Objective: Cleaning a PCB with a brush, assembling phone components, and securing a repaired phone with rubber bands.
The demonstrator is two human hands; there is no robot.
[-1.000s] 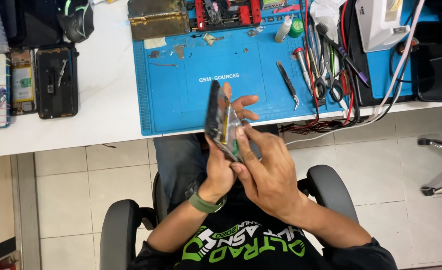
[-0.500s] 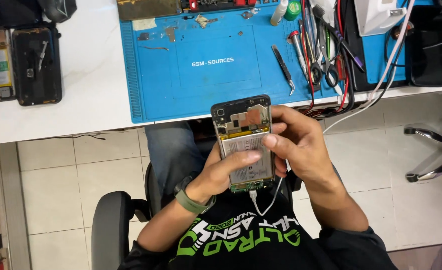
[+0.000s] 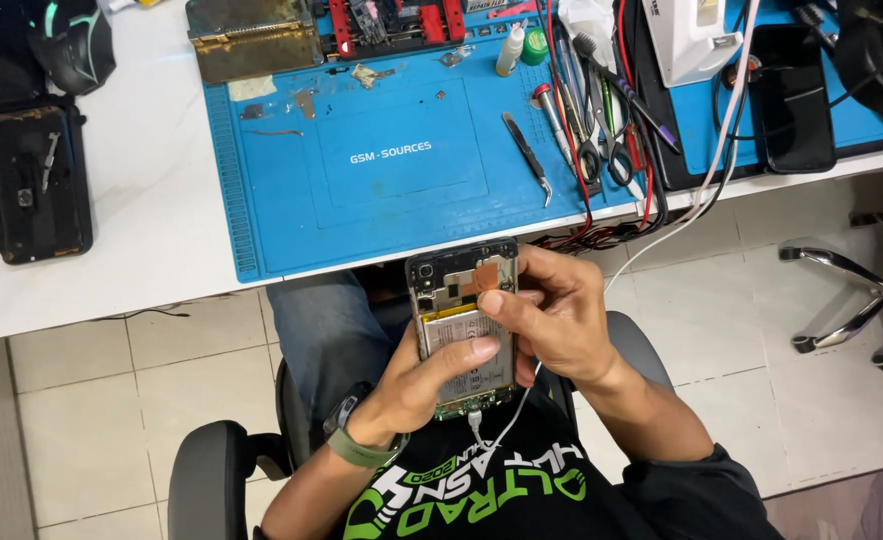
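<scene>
The opened phone (image 3: 465, 325), back cover off, was held above the lap, just below the blue mat (image 3: 402, 160). The left hand (image 3: 424, 385) cradled it, thumb across the battery; the right hand (image 3: 552, 315) pinched its upper edge. A white cable (image 3: 507, 425) hung from its base.

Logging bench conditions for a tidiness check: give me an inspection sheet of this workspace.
Surface: white table carrying a blue work mat.
Job's things: opened phone, back cover off, battery showing.
Clutter: tweezers, scissors, small bottle, dismantled black phone.
Grippers: left hand cradles the phone; right hand grips its side, thumb on the back.
Cables: white cable plugged into the phone's lower end; red and black wires at the mat's edge.
Surroundings: tiled floor, chair base.
</scene>
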